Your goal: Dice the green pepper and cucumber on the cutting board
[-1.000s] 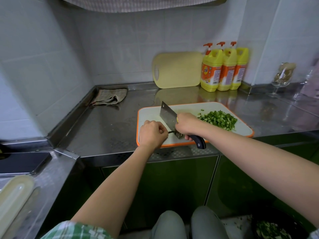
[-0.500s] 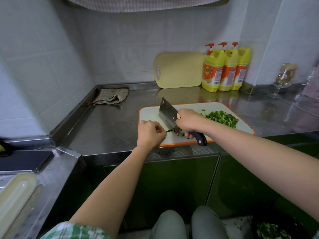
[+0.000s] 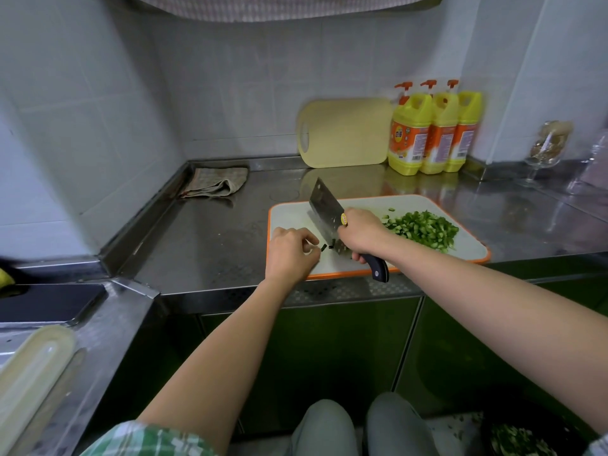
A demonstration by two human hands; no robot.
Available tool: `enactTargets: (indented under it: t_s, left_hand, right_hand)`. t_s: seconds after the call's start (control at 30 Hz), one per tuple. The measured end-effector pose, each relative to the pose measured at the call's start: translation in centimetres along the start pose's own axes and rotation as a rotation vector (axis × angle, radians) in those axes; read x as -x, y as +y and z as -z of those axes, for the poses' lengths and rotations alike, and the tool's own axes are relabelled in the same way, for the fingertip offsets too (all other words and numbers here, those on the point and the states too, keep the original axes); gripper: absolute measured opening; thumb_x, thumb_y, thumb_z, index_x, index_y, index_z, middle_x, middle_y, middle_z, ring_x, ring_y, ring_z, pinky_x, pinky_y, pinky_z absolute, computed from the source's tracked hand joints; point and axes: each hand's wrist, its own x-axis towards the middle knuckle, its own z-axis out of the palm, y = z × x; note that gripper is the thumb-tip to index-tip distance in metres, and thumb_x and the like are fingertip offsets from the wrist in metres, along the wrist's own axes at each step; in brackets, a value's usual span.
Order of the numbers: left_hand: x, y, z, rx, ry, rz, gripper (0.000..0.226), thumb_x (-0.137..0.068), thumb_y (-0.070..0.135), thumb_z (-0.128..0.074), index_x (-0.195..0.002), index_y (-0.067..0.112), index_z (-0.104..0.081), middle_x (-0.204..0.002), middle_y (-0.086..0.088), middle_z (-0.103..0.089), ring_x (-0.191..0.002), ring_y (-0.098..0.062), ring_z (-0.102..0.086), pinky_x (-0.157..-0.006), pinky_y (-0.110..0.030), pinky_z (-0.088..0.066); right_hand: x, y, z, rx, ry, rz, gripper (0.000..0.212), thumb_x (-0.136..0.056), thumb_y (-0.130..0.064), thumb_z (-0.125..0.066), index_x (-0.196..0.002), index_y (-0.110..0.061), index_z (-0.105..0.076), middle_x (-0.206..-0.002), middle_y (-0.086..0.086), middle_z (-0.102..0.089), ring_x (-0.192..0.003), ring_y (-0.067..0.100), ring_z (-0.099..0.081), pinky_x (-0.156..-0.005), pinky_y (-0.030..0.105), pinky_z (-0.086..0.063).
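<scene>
Lifting the broad steel cleaver (image 3: 324, 209) again, the right hand (image 3: 360, 233) clamps its black handle. The left hand (image 3: 289, 250) has retreated, its curled fingers pinching the last dark-green stub (image 3: 324, 247) on the orange-rimmed white cutting board (image 3: 286, 215); dicing looks nearly done.

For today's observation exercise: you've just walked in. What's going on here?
A person is dicing on the orange-rimmed cutting board. The right hand grips a cleaver, its blade beside a small green piece at the curled fingers of the left hand; whether they pinch it is unclear. A diced green pile lies on the board's right.
</scene>
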Motion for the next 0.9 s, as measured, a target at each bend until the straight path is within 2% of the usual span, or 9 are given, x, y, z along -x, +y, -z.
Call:
enactTargets:
  t_s: [0.07, 0.2, 0.37, 0.57, 0.67, 0.77, 0.83, 0.9]
  left_hand:
    - [0.0, 0.0, -0.1, -0.02, -0.004, -0.01, 0.015, -0.084, 0.024, -0.065, -0.095, 0.021, -0.074, -0.082, 0.003, -0.068, -0.1, -0.019, -0.045, -0.076, -0.025, -0.037]
    - [-0.1, 0.0, -0.1, -0.064, -0.007, -0.026, 0.016, -0.086, 0.026, -0.063, -0.093, 0.023, -0.076, -0.085, 0.002, -0.069, -0.099, -0.02, -0.045, -0.077, -0.027, -0.04]
    - [0.0, 0.1, 0.1, -0.071, -0.004, -0.036, 0.017, -0.085, 0.026, -0.063, -0.094, 0.025, -0.077, -0.083, 0.002, -0.07, -0.097, -0.022, -0.046, -0.078, -0.032, -0.045]
    - [-0.1, 0.4, 0.2, -0.046, -0.067, -0.063, 0.021, -0.086, 0.022, -0.06, -0.096, 0.028, -0.077, -0.084, -0.001, -0.069, -0.099, -0.024, -0.048, -0.083, -0.032, -0.042]
    - [-0.2, 0.5, 0.4, -0.018, -0.039, 0.024, 0.022, -0.089, 0.017, -0.055, -0.091, 0.025, -0.075, -0.09, 0.002, -0.068, -0.106, -0.021, -0.044, -0.079, -0.026, -0.036]
    - [-0.2, 0.9, 1.0, -0.001, -0.004, 0.105, 0.025, -0.087, 0.008, -0.05, -0.078, 0.02, -0.07, -0.077, 0.003, -0.056, -0.108, -0.023, -0.044, -0.077, -0.03, -0.038]
    - [-0.2, 1.2, 1.2, 0.011, -0.013, 0.148, 0.026, -0.087, 0.006, -0.047, -0.075, 0.017, -0.067, -0.079, -0.002, -0.058, -0.109, -0.025, -0.044, -0.079, -0.035, -0.042]
    - [-0.3, 1.3, 1.0, 0.026, -0.019, 0.18, 0.03, -0.085, 0.005, -0.044, -0.066, 0.021, -0.06, -0.088, -0.01, -0.064, -0.106, -0.027, -0.046, -0.074, -0.035, -0.042]
  right_hand:
    - [0.0, 0.0, 0.8, 0.01, -0.019, 0.032, 0.022, -0.1, -0.012, -0.035, -0.119, -0.006, -0.044, -0.065, 0.015, -0.059, -0.045, 0.023, -0.055, -0.041, 0.028, -0.047]
    - [0.3, -0.3, 0.9, 0.112, -0.094, 0.032, 0.02, -0.097, -0.01, -0.036, -0.111, -0.001, -0.047, -0.059, 0.015, -0.057, -0.044, 0.024, -0.054, -0.043, 0.028, -0.047]
    - [0.0, -0.7, -0.4, 0.133, -0.093, -0.004, 0.024, -0.099, -0.008, -0.035, -0.119, 0.001, -0.046, -0.059, 0.015, -0.055, -0.042, 0.022, -0.052, -0.041, 0.025, -0.044]
    - [-1.0, 0.4, -0.5, -0.006, -0.015, -0.045, 0.034, -0.099, -0.006, -0.036, -0.133, 0.0, -0.041, -0.063, 0.015, -0.059, -0.044, 0.021, -0.053, -0.039, 0.025, -0.044]
    - [-1.0, 1.2, 0.5, -0.088, 0.011, -0.031, 0.024, -0.099, -0.008, -0.035, -0.12, -0.001, -0.046, -0.063, 0.015, -0.057, -0.044, 0.021, -0.054, -0.04, 0.026, -0.046]
    - [-0.4, 1.0, 0.7, -0.102, -0.021, 0.014, 0.013, -0.098, -0.009, -0.035, -0.105, -0.004, -0.044, -0.064, 0.015, -0.056, -0.048, 0.024, -0.055, -0.041, 0.027, -0.046]
    - [0.2, 0.6, 0.1, -0.089, -0.084, 0.036, 0.009, -0.097, -0.008, -0.036, -0.101, -0.004, -0.043, -0.068, 0.015, -0.057, -0.048, 0.023, -0.055, -0.038, 0.025, -0.044]
    - [0.4, 0.5, -0.5, -0.068, -0.141, 0.033, 0.01, -0.096, -0.007, -0.037, -0.102, -0.003, -0.044, -0.073, 0.017, -0.059, -0.048, 0.023, -0.056, -0.038, 0.024, -0.044]
